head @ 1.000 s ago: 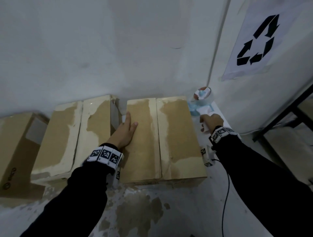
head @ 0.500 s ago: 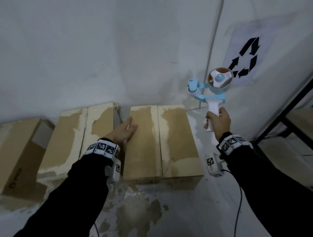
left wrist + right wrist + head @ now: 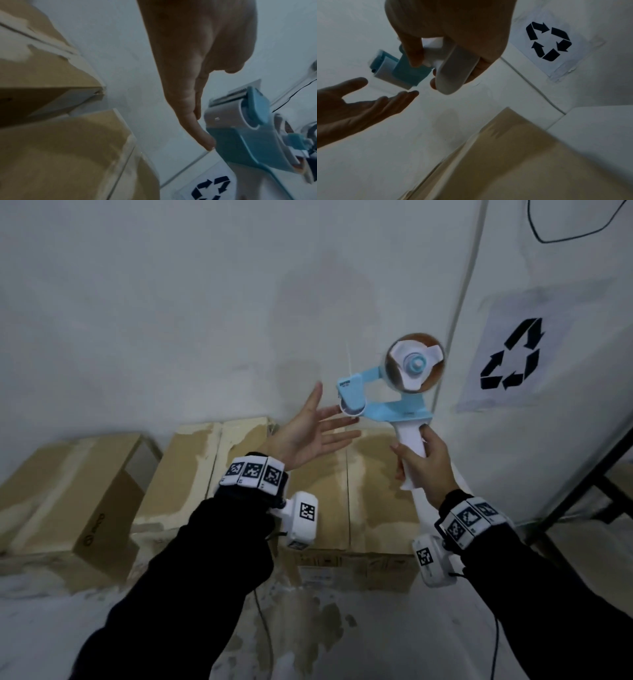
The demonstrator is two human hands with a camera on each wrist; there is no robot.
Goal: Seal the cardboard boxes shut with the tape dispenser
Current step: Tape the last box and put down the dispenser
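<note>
My right hand (image 3: 423, 463) grips the white handle of the blue tape dispenser (image 3: 394, 386) and holds it up in the air before the wall, roll of tape at the top. My left hand (image 3: 310, 433) is raised with straight fingers, palm up, its fingertips at the dispenser's front roller (image 3: 221, 116). Below both hands lies the cardboard box (image 3: 373, 491) with its two top flaps closed along a middle seam. In the right wrist view the handle (image 3: 453, 70) sits inside curled fingers, and the left hand (image 3: 359, 104) shows open below the dispenser.
A second closed box (image 3: 191, 470) lies left of the first, and a third box (image 3: 68, 491) lies further left, all against the white wall. A recycling sign (image 3: 510, 354) is taped to the right wall. A black frame (image 3: 582, 494) stands at the right.
My right hand lifted the dispenser from the floor beside the box up into the air. My left hand left the box top and rose to the dispenser's front end.
</note>
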